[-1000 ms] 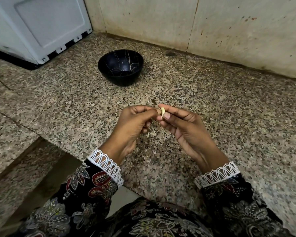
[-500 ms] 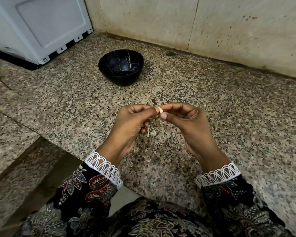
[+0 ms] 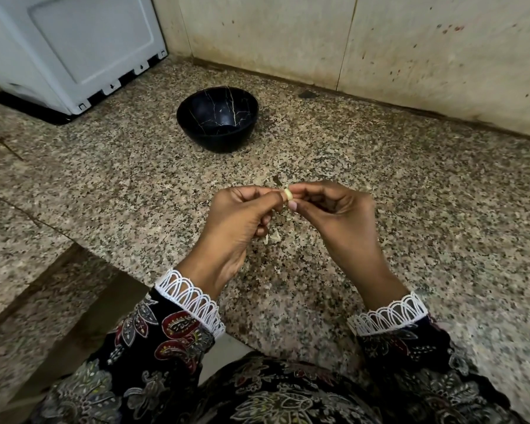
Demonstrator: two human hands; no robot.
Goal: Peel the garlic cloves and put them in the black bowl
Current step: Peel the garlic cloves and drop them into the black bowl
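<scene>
Item: our fingertips of both hands pinch one pale garlic clove between them, held above the countertop. Left hand and right hand meet, fingers curled. Peel scraps lie beneath. Black bowl stands apart, toward the counter's back edge.

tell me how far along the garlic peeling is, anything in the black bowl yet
Early, it seems. The glossy black bowl with gold veins shows no cloves inside. Some peeling is done: pale papery skin scraps lie on the speckled granite counter under the hands. In hand: the left hand and right hand both pinch one small pale garlic clove. Left: finishing it and dropping it in the bowl.
</scene>
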